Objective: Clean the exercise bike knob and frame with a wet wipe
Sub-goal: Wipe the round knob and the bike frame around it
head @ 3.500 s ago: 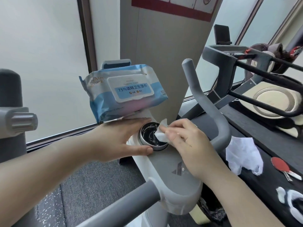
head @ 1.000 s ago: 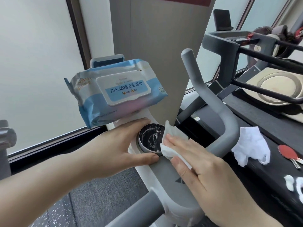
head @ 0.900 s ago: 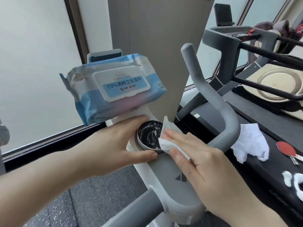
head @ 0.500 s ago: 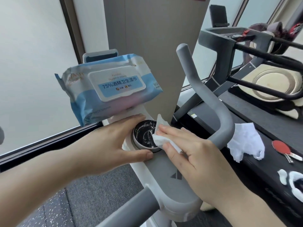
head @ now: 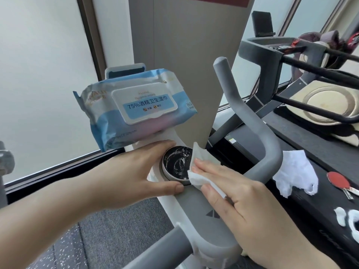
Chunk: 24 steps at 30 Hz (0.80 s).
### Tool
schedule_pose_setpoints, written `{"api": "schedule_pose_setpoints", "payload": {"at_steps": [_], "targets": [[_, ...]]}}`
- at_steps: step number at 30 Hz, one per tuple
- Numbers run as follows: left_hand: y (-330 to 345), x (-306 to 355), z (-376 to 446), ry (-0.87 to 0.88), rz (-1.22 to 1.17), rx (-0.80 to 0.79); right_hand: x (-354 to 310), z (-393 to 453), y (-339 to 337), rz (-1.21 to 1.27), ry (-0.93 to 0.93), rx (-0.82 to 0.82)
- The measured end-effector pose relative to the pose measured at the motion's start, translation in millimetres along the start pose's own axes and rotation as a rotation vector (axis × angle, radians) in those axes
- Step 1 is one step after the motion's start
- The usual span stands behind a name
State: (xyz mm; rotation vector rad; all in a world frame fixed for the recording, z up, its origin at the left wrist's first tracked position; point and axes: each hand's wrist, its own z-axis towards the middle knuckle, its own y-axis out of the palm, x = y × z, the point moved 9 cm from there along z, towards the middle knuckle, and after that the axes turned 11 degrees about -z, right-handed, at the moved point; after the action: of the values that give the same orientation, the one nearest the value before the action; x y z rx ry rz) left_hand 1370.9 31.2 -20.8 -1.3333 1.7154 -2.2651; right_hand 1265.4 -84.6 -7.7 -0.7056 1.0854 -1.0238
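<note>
The right hand has slid the wet wipe from the knob's 4 o'clock rim toward 3 o'clock; the black knob, on the bike frame, shows white smears; flat fingers press the wipe; the left hand brackets the knob, fingers straight.

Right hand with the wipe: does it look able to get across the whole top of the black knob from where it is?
Probably yes. The right hand presses the wet wipe at the knob right edge; the left hand only flanks the rim, leaving the smeared top uncovered.
</note>
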Motion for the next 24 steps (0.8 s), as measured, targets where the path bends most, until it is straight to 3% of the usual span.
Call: {"api": "schedule_pose_setpoints", "payload": {"at_steps": [15, 24], "targets": [[2.4, -1.4, -2.3, -0.013, 0.092, 0.013, -0.6, 10.8, -0.4, -0.014, 0.022, -0.006], [-10.5, 12.8, -8.1, 0.061, 0.427, 0.129, -0.9, 5.7, -3.1, 0.000, 0.036, 0.028]]}}
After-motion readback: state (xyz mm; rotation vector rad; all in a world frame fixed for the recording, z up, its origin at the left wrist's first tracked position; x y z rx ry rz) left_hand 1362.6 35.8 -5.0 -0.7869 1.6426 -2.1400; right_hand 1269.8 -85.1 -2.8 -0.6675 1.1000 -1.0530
